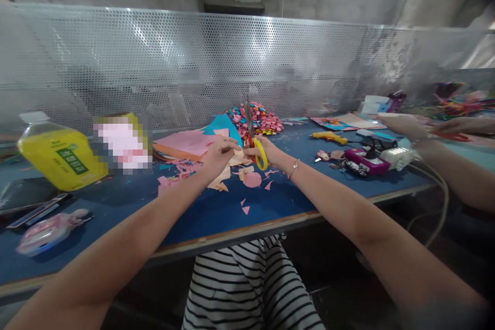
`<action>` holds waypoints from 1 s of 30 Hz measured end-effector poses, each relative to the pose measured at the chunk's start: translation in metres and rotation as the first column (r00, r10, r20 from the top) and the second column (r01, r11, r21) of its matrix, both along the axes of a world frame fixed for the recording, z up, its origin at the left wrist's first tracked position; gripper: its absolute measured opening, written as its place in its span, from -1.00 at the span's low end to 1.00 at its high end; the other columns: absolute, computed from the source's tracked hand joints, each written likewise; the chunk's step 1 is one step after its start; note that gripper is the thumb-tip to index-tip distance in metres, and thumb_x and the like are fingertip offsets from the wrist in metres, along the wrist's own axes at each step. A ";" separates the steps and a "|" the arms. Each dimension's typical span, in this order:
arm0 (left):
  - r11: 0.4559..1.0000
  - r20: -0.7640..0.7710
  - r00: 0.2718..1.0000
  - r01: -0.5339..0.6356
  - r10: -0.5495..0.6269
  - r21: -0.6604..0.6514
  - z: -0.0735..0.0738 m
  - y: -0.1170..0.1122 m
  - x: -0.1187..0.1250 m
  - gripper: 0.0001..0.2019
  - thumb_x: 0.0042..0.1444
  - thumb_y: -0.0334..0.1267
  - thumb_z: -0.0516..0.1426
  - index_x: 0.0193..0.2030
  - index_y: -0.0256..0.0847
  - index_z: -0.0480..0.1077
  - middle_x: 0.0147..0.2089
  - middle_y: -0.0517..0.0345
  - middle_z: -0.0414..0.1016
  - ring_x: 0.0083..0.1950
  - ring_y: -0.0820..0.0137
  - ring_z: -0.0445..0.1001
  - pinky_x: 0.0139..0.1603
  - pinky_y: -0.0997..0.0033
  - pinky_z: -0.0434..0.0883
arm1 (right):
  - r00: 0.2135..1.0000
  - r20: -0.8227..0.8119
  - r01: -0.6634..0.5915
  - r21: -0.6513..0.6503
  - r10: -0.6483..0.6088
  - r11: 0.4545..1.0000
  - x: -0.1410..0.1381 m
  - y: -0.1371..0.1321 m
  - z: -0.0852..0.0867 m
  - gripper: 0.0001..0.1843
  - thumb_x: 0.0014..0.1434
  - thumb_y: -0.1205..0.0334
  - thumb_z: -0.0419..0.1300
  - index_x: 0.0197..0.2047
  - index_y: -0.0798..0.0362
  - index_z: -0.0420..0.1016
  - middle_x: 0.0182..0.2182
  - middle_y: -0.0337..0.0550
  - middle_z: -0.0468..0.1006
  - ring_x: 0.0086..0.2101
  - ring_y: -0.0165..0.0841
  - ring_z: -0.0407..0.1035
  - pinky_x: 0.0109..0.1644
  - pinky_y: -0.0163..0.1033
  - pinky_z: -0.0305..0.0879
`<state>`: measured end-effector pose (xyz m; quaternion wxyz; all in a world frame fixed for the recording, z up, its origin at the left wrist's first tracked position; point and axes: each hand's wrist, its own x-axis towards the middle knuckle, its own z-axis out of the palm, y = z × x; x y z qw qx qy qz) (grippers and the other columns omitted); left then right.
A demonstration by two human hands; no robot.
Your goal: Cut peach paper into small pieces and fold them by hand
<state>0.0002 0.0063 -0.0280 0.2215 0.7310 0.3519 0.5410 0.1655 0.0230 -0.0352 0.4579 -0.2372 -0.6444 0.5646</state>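
Note:
My right hand holds a pair of scissors with yellow handles, blades pointing up and away from me. Close beside it, my left hand has its thumb and fingers pinched together; whatever may be between them is too small to make out. Under the hands lie cream paper scraps and a round pink paper piece. Thin pink offcuts are strewn near my left wrist. Behind my left hand is a stack of coloured paper sheets, with a heap of small coloured paper pieces beyond.
At left stand a yellow-liquid bottle and a blurred-out box, with a pink tape-like dispenser nearer. To the right are a yellow glue gun, a purple-and-white power strip and another person's hands. A perforated metal panel borders the table.

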 end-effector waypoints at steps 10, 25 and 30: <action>0.960 0.229 0.973 0.099 -0.038 -0.264 -0.005 -0.007 0.010 -0.81 -0.13 -0.16 0.18 -0.50 -0.24 0.32 -0.53 0.24 0.34 -0.44 0.49 0.36 -0.31 0.45 0.33 | 0.986 0.008 0.166 0.086 -0.167 0.982 -0.008 -0.002 -0.004 -0.57 -0.22 0.09 0.30 -0.46 0.05 0.09 -0.57 -0.38 0.26 -0.54 -0.54 0.26 -0.44 -0.37 0.25; 0.971 0.236 0.966 -0.049 0.105 -0.232 0.004 -0.006 0.000 -0.73 -0.16 -0.02 0.20 -0.47 -0.22 0.41 -0.56 0.21 0.39 -0.55 0.48 0.35 -0.58 0.50 0.27 | 0.961 0.218 0.118 0.223 -0.168 0.968 -0.005 0.002 -0.004 -0.58 -0.13 -0.03 0.25 -0.44 0.07 0.13 -0.56 -0.39 0.19 -0.56 -0.58 0.08 -0.50 -0.40 0.10; 0.983 0.148 0.976 -0.144 0.160 -0.112 0.005 -0.003 -0.003 -0.84 -0.15 -0.14 0.21 -0.48 -0.19 0.46 -0.48 0.14 0.48 -0.41 0.36 0.45 -0.29 0.33 0.40 | 0.954 0.166 0.202 0.262 -0.250 0.944 -0.004 0.007 -0.007 -0.57 -0.15 -0.01 0.26 -0.43 0.05 0.12 -0.56 -0.40 0.17 -0.56 -0.57 0.09 -0.50 -0.40 0.10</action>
